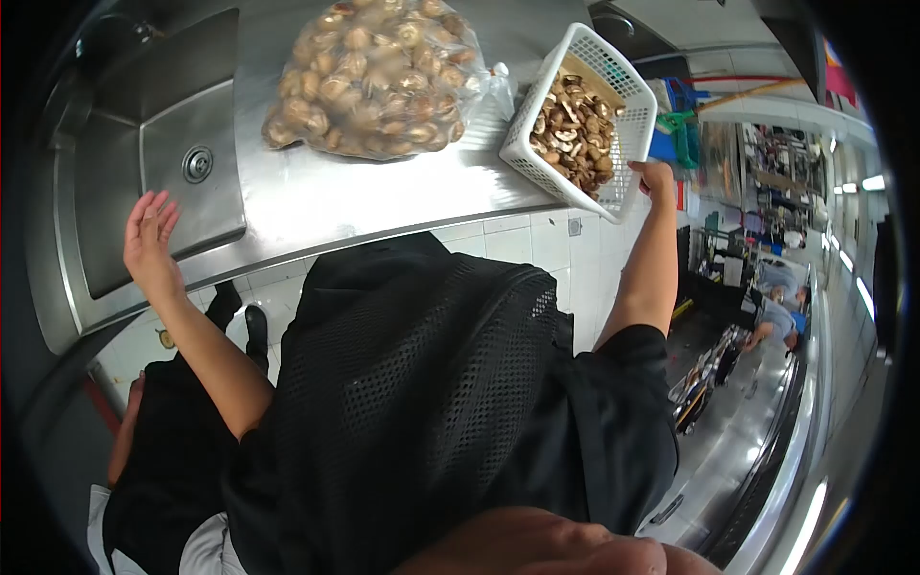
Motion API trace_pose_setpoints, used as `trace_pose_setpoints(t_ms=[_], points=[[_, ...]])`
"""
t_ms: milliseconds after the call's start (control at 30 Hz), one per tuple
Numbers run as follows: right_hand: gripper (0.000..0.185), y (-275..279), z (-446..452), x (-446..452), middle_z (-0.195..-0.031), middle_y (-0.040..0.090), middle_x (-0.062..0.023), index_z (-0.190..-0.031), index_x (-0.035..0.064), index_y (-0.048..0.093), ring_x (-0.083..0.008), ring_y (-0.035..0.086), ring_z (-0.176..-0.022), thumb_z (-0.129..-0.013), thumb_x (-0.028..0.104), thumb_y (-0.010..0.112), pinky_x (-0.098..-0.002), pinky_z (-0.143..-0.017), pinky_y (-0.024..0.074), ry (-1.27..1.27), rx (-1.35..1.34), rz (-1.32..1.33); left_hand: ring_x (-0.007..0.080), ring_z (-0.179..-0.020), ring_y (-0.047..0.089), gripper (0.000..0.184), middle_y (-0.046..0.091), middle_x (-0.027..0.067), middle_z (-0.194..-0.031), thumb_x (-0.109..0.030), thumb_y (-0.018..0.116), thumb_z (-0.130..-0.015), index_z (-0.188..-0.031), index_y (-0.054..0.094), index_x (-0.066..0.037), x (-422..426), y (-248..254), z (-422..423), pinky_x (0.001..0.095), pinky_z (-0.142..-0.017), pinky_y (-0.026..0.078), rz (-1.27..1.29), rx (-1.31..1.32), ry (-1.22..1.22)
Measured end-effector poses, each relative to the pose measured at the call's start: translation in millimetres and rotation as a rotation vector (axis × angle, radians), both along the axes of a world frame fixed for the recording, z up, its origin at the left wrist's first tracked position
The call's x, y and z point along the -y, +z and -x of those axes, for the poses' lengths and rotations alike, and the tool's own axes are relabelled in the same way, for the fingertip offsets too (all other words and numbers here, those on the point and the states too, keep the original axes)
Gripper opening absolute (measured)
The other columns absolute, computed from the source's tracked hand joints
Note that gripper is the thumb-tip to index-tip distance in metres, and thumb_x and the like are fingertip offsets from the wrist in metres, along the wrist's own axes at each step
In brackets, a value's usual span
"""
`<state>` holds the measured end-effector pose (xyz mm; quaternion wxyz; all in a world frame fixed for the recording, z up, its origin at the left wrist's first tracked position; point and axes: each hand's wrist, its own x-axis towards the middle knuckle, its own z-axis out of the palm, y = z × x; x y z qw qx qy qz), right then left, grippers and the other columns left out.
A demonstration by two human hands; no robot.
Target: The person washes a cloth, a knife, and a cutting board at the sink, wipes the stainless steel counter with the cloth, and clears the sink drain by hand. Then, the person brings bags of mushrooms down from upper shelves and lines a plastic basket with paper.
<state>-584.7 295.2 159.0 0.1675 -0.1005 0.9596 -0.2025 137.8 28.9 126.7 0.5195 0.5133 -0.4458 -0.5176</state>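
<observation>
With 12 o'clock pointing away from the body, the left hand (pixel 151 235) is held palm up, its fingers loosely spread and holding nothing, over the near part of the sink (pixel 206 206). The right hand (pixel 654 179) is curled on the rim of the white basket (pixel 544 174), at its right side. The basket lies at 10 o'clock from that hand, which is by far the nearer of the two; from the left hand it is well apart, between 2 and 3. Its long axis seems to run from 1 to 7 o'clock, the near corner reaching past the edge of the steel surface (pixel 383 192). Cut mushrooms (pixel 580 129) lie inside it. At 9 o'clock from the basket rests the clear bag (pixel 369 86) of whole mushrooms, its gathered neck (pixel 498 91) pointing at 3, near the basket's wall. Far off, at 4, is a person in grey (pixel 778 321).
</observation>
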Motion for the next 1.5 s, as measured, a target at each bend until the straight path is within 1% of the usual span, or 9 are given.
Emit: trace_pose_setpoints(t_ms=[300, 733, 833, 967, 1000, 1233, 1367, 1433, 1500], points=[[0.025, -15.7, 0.0, 1.9, -0.063, 0.057, -0.0087, -0.073, -0.0047, 0.063, -0.0158, 0.048, -0.048, -0.064, 0.015, 0.075, -0.0300, -0.040, 0.0352, -0.065, -0.043, -0.035, 0.0188, -0.090, 0.060, 0.030, 0.060, 0.0168, -0.106, -0.014, 0.052, -0.091, -0.114, 0.052, 0.005, 17.5, 18.3, 3.4, 0.0276, -0.081, 0.048, 0.038, 0.027, 0.012], [0.022, -15.7, -7.7, -10.3, -0.052, 0.046, -0.0035, -0.072, -0.0002, 0.060, -0.0130, 0.036, -0.037, -0.068, 0.017, 0.073, -0.0302, -0.034, 0.0225, -0.122, 0.183, 0.091, 0.0168, -0.089, 0.060, 0.029, 0.061, 0.0153, -0.105, -0.015, 0.054, -0.089, -0.112, 0.054, 0.004, 15.0, 18.1, 44.4, 0.0265, -0.080, 0.048, 0.029, -0.049, -0.107], [0.026, -34.3, 17.2, -12.4, -0.053, 0.051, -0.0064, -0.074, -0.0016, 0.063, -0.0167, 0.044, -0.041, -0.068, 0.020, 0.074, -0.0332, -0.038, 0.0316, -0.101, 0.105, 0.149, 0.0169, -0.088, 0.060, 0.027, 0.062, 0.0148, -0.104, -0.013, 0.053, -0.089, -0.111, 0.055, 0.004, 19.0, 2.8, 45.6, 0.0273, -0.080, 0.048, 0.035, -0.063, -0.101], [0.041, -47.8, 54.0, -36.3, -0.070, 0.062, -0.0185, -0.086, -0.0024, 0.064, -0.0305, 0.058, -0.058, -0.070, 0.035, 0.069, -0.0401, -0.055, 0.0445, 0.528, -0.538, -0.481, 0.0159, -0.086, 0.060, 0.027, 0.063, 0.0138, -0.102, -0.015, 0.055, -0.089, -0.110, 0.056, 0.001, 17.6, 5.0, 57.3, 0.0274, -0.079, 0.048, 0.038, -0.061, -0.088], [0.047, -32.3, 26.7, -27.9, -0.081, 0.064, -0.0213, -0.085, -0.0002, 0.067, -0.0354, 0.063, -0.077, -0.073, 0.045, 0.064, -0.0435, -0.066, 0.0481, 0.400, -0.625, -0.470, 0.0167, -0.085, 0.061, 0.027, 0.063, 0.0139, -0.101, -0.017, 0.056, -0.088, -0.110, 0.056, 0.000, 21.2, 8.3, 59.3, 0.0285, -0.078, 0.049, 0.067, -0.080, -0.123], [0.025, -45.4, -46.2, 2.3, -0.084, 0.066, -0.0151, -0.089, 0.0010, 0.065, -0.0288, 0.062, -0.076, -0.081, 0.023, 0.058, -0.0385, -0.069, 0.0467, 0.158, -0.682, 0.234, 0.0152, -0.077, 0.061, 0.015, 0.065, 0.0112, -0.089, -0.010, 0.060, -0.086, -0.094, 0.061, 0.003, 93.9, 133.6, 59.6, 0.0274, -0.072, 0.050, 0.643, -0.149, 0.083], [0.024, -32.8, -99.0, 14.7, -0.086, 0.065, -0.0150, -0.093, -0.0004, 0.064, -0.0291, 0.061, -0.078, -0.084, 0.020, 0.055, -0.0374, -0.071, 0.0468, 0.136, -0.646, 0.253, 0.0122, -0.073, 0.060, 0.016, 0.065, 0.0075, -0.084, -0.014, 0.065, -0.082, -0.085, 0.063, 0.001, 163.3, 232.7, 40.9, 0.0247, -0.068, 0.047, 0.931, 0.212, 0.398], [0.024, -34.0, -107.0, 8.8, -0.086, 0.065, -0.0149, -0.094, -0.0017, 0.063, -0.0286, 0.061, -0.079, -0.084, 0.018, 0.054, -0.0362, -0.071, 0.0470, 0.153, -0.630, 0.271, 0.0170, -0.073, 0.061, 0.017, 0.065, 0.0084, -0.083, -0.016, 0.069, -0.077, -0.088, 0.064, -0.004, 229.7, 262.8, 18.6, 0.0286, -0.069, 0.048, 1.176, 0.652, 0.569], [0.023, -34.1, -114.1, -0.3, -0.086, 0.065, -0.0147, -0.094, -0.0012, 0.063, -0.0279, 0.061, -0.078, -0.085, 0.019, 0.055, -0.0359, -0.071, 0.0468, 0.141, -0.640, 0.344, 0.0396, -0.109, 0.049, 0.032, 0.052, 0.0201, -0.119, -0.018, 0.054, -0.081, -0.110, 0.057, -0.004, 287.2, 268.1, -2.3, 0.0501, -0.090, 0.042, 1.050, 1.062, 0.588]])
